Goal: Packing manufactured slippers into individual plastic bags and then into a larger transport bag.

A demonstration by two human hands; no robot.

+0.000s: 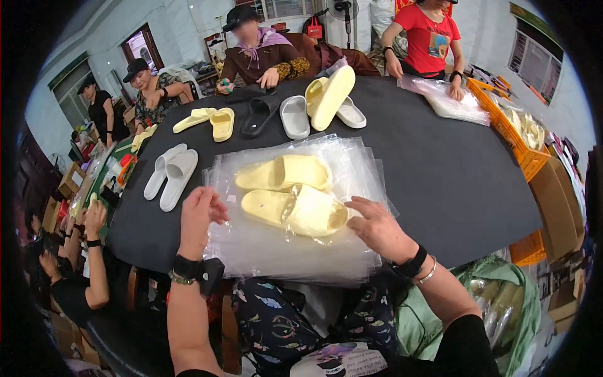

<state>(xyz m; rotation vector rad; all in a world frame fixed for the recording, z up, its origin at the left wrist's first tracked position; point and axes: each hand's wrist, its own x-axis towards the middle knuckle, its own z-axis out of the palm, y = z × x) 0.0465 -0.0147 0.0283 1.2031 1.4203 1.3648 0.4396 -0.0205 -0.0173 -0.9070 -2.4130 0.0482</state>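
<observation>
A pair of pale yellow slide sandals (306,173) lies side by side in front of me, toes to the right. Shiny clear film covers at least the nearer one. Under them is a thick stack of clear plastic bags (276,254). My left hand (202,213) hovers by the stack's left edge, fingers loosely bent and apart, holding nothing I can see. Close to the nearer sandal's toe is my right hand (380,229), its thumb and forefinger spread; whether they touch the film is hard to tell.
Around the black table (440,201) lie white slides (173,173), yellow slides (222,124), black slides (259,116) and a large yellow slide (333,97) on others. A person in red (433,38) handles clear bags (452,103) beside an orange crate (509,129). More people sit left and opposite.
</observation>
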